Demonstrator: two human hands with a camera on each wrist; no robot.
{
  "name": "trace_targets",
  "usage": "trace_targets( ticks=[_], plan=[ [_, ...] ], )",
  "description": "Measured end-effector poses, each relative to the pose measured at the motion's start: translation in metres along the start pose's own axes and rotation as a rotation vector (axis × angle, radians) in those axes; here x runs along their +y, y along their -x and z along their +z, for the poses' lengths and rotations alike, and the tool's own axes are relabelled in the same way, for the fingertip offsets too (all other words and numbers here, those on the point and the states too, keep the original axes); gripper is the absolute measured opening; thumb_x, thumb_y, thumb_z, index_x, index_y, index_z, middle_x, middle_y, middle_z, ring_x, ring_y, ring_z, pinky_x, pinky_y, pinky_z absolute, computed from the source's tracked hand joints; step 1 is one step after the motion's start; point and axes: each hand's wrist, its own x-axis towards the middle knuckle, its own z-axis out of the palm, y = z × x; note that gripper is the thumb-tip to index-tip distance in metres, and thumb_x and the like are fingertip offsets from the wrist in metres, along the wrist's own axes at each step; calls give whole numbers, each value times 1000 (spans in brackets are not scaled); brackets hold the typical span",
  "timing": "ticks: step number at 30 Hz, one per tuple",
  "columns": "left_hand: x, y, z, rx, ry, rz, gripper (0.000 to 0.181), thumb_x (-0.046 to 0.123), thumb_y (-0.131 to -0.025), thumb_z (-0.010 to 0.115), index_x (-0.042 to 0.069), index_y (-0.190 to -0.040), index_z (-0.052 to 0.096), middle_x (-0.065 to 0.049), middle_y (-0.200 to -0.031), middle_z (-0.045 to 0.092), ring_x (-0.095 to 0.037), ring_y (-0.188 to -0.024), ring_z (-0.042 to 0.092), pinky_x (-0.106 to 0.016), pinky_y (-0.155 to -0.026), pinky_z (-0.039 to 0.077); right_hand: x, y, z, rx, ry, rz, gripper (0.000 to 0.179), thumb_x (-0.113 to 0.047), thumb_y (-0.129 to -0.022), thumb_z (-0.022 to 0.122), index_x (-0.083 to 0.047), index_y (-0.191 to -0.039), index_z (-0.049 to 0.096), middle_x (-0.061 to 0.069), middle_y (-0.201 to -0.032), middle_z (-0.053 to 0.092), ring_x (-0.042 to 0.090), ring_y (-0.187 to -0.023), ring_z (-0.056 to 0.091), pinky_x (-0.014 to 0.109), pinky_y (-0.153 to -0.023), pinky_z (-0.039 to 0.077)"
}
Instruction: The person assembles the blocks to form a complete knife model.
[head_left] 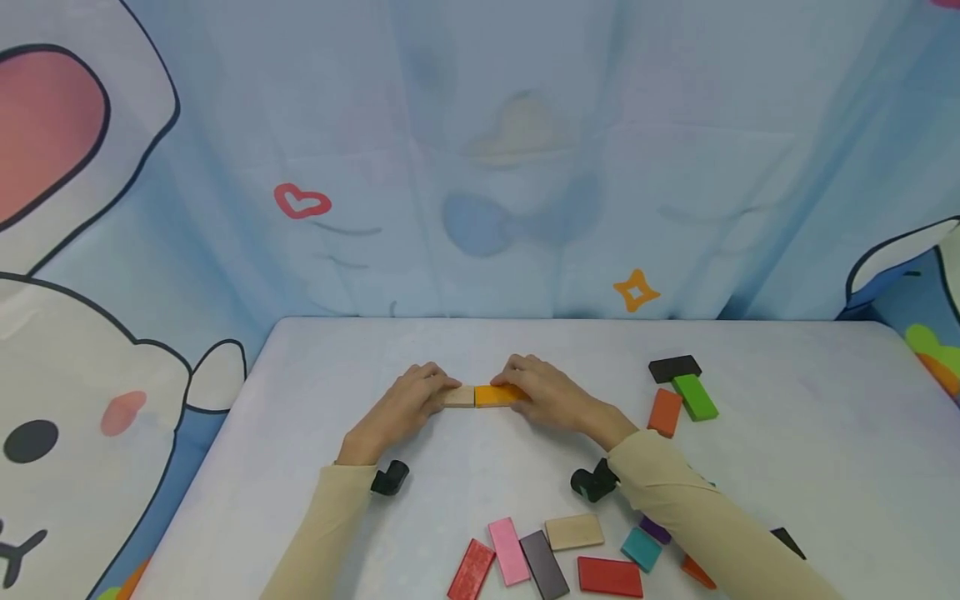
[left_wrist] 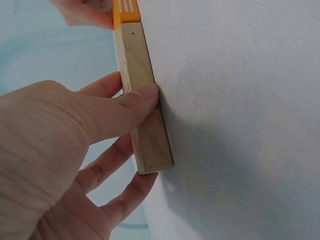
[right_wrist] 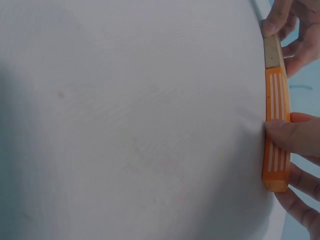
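Observation:
My left hand (head_left: 408, 407) pinches a plain wooden block (left_wrist: 137, 65), thumb on the near face and fingers behind. With its thumb on the striped face, my right hand (head_left: 551, 393) grips an orange block (right_wrist: 276, 100) that has white lines. The two blocks lie end to end on the white table, their short ends meeting in the head view. In the left wrist view, part of the orange block (left_wrist: 127, 11) shows at the top, beside the right hand's fingers.
Near the front lie red (head_left: 610, 577), pink (head_left: 509, 552), grey (head_left: 544, 565), tan (head_left: 574, 532) and teal (head_left: 641, 549) blocks. At the right are black (head_left: 675, 368), green (head_left: 695, 397) and orange-red (head_left: 664, 412) blocks. A patterned blue curtain (head_left: 420, 250) hangs behind the table (head_left: 330, 350).

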Motion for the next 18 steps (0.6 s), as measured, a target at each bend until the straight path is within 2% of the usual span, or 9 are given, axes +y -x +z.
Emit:
trace_targets(
  ticks=[11,18],
  plan=[
    [1,0,1,17,11,-10,36,0,-94,75,5,-129,72,-7,-122,65,-25,-106,57,-42,-95,52,1,-2,0,-11,11,22,37,0,-90,81,-1,-126,73,8,-113,65,26,-103,59,42,-96,53],
    [2,-1,2,15,30,-56,36,1,-94,77,5,-129,72,-6,-121,65,-25,-108,58,-41,-98,52,-1,-3,-1,-29,-9,29,37,0,-90,80,0,-126,73,9,-115,66,27,-105,60,43,-99,53]
  ],
)
